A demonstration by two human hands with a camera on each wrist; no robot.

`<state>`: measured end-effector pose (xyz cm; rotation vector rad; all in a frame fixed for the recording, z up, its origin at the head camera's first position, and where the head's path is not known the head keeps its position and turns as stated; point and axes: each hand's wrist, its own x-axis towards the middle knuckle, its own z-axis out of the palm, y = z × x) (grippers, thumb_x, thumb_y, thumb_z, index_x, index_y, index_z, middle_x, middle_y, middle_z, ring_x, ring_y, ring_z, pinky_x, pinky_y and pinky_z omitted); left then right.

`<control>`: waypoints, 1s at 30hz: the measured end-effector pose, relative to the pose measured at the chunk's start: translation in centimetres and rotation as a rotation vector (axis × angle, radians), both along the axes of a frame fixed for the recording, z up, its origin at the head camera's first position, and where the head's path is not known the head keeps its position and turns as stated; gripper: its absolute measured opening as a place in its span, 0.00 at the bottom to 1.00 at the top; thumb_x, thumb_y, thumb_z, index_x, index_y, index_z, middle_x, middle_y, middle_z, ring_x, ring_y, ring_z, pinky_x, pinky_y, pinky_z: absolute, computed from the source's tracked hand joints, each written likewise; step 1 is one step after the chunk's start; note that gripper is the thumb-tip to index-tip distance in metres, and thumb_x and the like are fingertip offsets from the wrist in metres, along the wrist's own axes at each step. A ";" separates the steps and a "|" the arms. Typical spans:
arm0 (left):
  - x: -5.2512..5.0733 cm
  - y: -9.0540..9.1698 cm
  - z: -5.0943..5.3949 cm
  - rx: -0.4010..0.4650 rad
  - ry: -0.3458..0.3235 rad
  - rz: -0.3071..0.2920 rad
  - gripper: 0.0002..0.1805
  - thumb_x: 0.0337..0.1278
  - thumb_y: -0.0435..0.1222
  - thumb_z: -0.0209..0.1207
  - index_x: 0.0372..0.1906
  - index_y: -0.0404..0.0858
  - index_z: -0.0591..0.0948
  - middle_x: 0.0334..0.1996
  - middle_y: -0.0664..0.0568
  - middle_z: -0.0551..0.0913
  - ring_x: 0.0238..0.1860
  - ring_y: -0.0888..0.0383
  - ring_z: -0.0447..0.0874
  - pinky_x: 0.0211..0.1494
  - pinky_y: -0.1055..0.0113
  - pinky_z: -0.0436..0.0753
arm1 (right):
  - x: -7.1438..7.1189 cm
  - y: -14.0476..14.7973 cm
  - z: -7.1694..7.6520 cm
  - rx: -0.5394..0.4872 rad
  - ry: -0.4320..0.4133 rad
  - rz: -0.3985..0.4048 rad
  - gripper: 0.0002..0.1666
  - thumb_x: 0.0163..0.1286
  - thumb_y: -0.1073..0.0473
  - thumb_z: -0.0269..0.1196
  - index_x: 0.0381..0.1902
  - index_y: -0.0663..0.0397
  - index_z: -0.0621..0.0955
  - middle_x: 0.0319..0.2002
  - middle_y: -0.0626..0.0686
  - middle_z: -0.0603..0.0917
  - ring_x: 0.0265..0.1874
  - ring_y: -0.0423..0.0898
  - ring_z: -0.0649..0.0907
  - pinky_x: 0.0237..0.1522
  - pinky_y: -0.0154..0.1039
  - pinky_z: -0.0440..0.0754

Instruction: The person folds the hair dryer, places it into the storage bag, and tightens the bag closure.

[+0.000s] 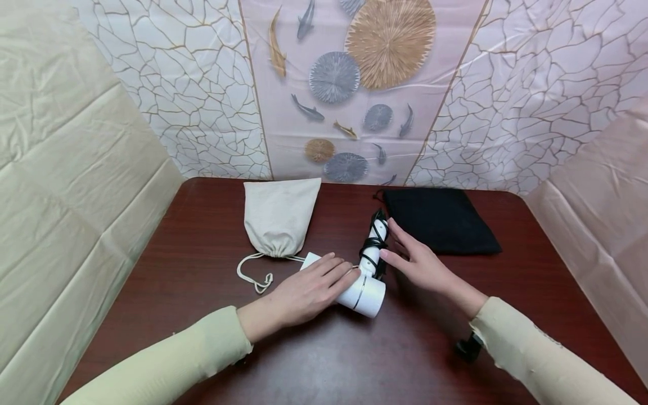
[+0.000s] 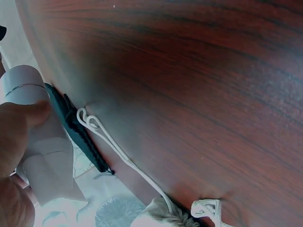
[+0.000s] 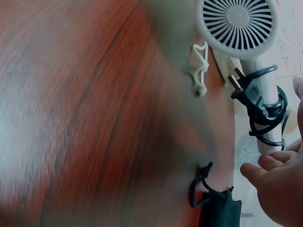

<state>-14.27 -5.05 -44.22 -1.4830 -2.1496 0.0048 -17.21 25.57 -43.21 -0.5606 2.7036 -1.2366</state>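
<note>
A white hair dryer point(image 1: 368, 296) lies on the table, its handle point(image 1: 369, 260) pointing away and wrapped in a black cord point(image 1: 373, 244). My left hand point(image 1: 315, 288) holds the barrel from above, fingers bent over it; the left wrist view shows the thumb along the white barrel point(image 2: 45, 163). My right hand point(image 1: 422, 264) is at the right of the handle, fingers relaxed, fingertips at the handle's side. In the right wrist view, the round vented end point(image 3: 236, 21) and the plug point(image 3: 244, 90) show, with the right hand point(image 3: 279, 182) near the handle's end.
A cream drawstring bag point(image 1: 280, 216) lies behind the left hand, its cord point(image 1: 248, 278) looped on the table point(image 1: 202, 242). A black drawstring bag point(image 1: 440, 219) lies at the back right. Patterned cloth hangs behind the table, with plain cloth at both sides.
</note>
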 end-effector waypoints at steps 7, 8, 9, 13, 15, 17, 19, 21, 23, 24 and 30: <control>0.0 0.1 0.3 -0.004 0.040 -0.002 0.25 0.72 0.30 0.53 0.72 0.34 0.75 0.64 0.46 0.80 0.67 0.50 0.78 0.78 0.53 0.72 | -0.2 -1.3 -0.6 -0.109 0.024 -0.029 0.48 0.83 0.53 0.62 0.88 0.51 0.50 0.86 0.59 0.53 0.80 0.63 0.66 0.74 0.61 0.71; 0.0 0.1 0.3 0.001 0.048 -0.007 0.25 0.72 0.30 0.53 0.71 0.34 0.75 0.63 0.46 0.80 0.67 0.50 0.78 0.77 0.53 0.73 | -0.2 -1.6 -0.7 -0.119 0.032 -0.034 0.48 0.83 0.54 0.62 0.88 0.52 0.50 0.86 0.59 0.53 0.80 0.63 0.66 0.74 0.60 0.70; 0.0 0.1 0.4 0.006 0.057 -0.011 0.25 0.72 0.30 0.52 0.71 0.34 0.75 0.63 0.46 0.81 0.66 0.51 0.79 0.77 0.53 0.74 | -0.2 -1.8 -0.7 -0.127 0.040 -0.039 0.48 0.83 0.55 0.62 0.88 0.53 0.50 0.86 0.60 0.53 0.80 0.63 0.66 0.74 0.59 0.71; -0.1 0.2 0.4 0.015 0.090 -0.019 0.24 0.73 0.31 0.51 0.70 0.33 0.75 0.61 0.46 0.81 0.65 0.51 0.79 0.75 0.54 0.75 | -0.3 -2.7 -0.9 -0.156 0.071 -0.051 0.48 0.81 0.59 0.63 0.88 0.55 0.50 0.86 0.60 0.51 0.79 0.63 0.67 0.71 0.61 0.73; -0.2 0.2 0.4 0.013 0.103 -0.019 0.24 0.73 0.31 0.50 0.70 0.33 0.75 0.61 0.46 0.81 0.65 0.51 0.79 0.75 0.54 0.76 | -0.3 -3.1 -0.8 -0.170 0.084 -0.053 0.49 0.80 0.61 0.64 0.88 0.56 0.51 0.86 0.61 0.51 0.78 0.63 0.67 0.70 0.63 0.74; -0.1 0.2 0.5 0.008 0.112 -0.016 0.24 0.73 0.31 0.50 0.70 0.33 0.75 0.61 0.46 0.81 0.65 0.51 0.80 0.75 0.54 0.76 | -0.4 -3.4 -0.9 -0.180 0.088 -0.056 0.51 0.79 0.61 0.66 0.88 0.56 0.51 0.86 0.61 0.50 0.79 0.63 0.67 0.70 0.63 0.74; -0.1 0.2 0.6 0.003 0.113 -0.010 0.24 0.73 0.31 0.50 0.71 0.34 0.75 0.62 0.46 0.81 0.65 0.51 0.79 0.76 0.54 0.75 | -0.5 -3.6 -0.9 -0.177 0.087 -0.065 0.53 0.77 0.59 0.68 0.88 0.54 0.50 0.87 0.60 0.50 0.80 0.61 0.65 0.72 0.63 0.72; -0.1 0.2 0.7 -0.003 0.119 -0.006 0.24 0.74 0.31 0.50 0.71 0.34 0.75 0.62 0.46 0.81 0.65 0.52 0.79 0.76 0.54 0.75 | -0.5 -3.7 -0.8 -0.172 0.081 -0.075 0.56 0.75 0.58 0.70 0.88 0.52 0.50 0.87 0.58 0.50 0.81 0.60 0.63 0.73 0.62 0.71; -0.1 0.2 0.8 -0.010 0.124 -0.005 0.24 0.74 0.31 0.50 0.71 0.34 0.75 0.62 0.46 0.80 0.65 0.51 0.79 0.76 0.54 0.75 | -0.6 -3.8 -0.9 -0.166 0.076 -0.075 0.57 0.74 0.56 0.72 0.88 0.50 0.50 0.87 0.56 0.50 0.82 0.58 0.61 0.74 0.60 0.70; -0.1 0.2 0.8 -0.012 0.128 -0.006 0.24 0.74 0.31 0.50 0.71 0.34 0.75 0.62 0.46 0.80 0.65 0.51 0.79 0.76 0.55 0.75 | -0.7 -3.8 -0.9 -0.168 0.074 -0.071 0.58 0.74 0.56 0.72 0.88 0.49 0.50 0.87 0.55 0.50 0.82 0.57 0.61 0.74 0.60 0.71; -0.2 0.0 0.7 -0.021 0.160 -0.015 0.25 0.73 0.32 0.51 0.71 0.35 0.76 0.62 0.45 0.81 0.64 0.50 0.80 0.76 0.55 0.75 | -0.9 -3.8 -0.6 -0.174 0.080 -0.025 0.57 0.74 0.58 0.72 0.88 0.46 0.51 0.87 0.55 0.49 0.81 0.57 0.63 0.73 0.56 0.71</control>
